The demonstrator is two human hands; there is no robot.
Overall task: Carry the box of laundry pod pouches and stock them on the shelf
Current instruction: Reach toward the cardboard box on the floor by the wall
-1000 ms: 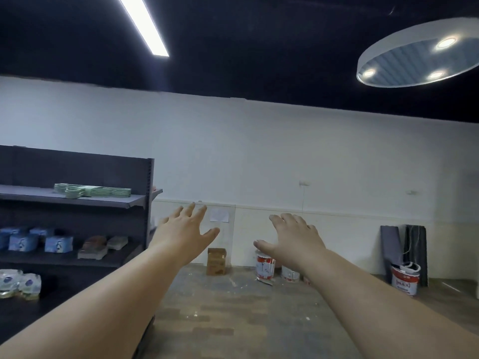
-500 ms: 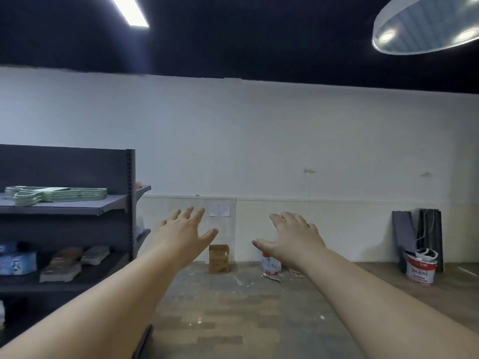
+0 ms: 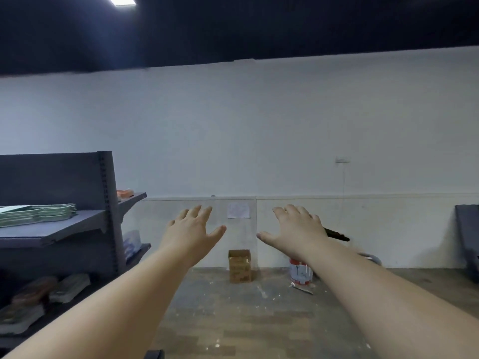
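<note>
While nothing yet carried: box [image 3: 240, 266] of brown cardboard standing on the floor [image 3: 259, 314] against the far wall [image 3: 259, 141], top flaps open; contents not visible, so cannot tell if pouches inside. Presumably the task's box. Well apart from both hands.

Left hand [image 3: 193, 231] and right hand [image 3: 294, 233] raised forward, palms down, fingers [image 3: 197, 212] spread apart, holding nothing. Box seen low between the two forearms.

Progress, as judged: at the very start. Left to do: reach box, lift, carry to shelf [image 3: 59, 226], stock pouches.

Shelf unit at left, dark metal, upright edge post near the left forearm. Green flat stack [image 3: 39, 215] on upper tier; packets on lower tiers, blurred. Bare board toward the tier's front corner.

Red-and-white paint bucket [image 3: 300, 273] just beside the box, to its right. Dark panel [image 3: 466, 237] leaning at far right. Open floor between here and box; path looks free, shelf corner the one edge to mind.
</note>
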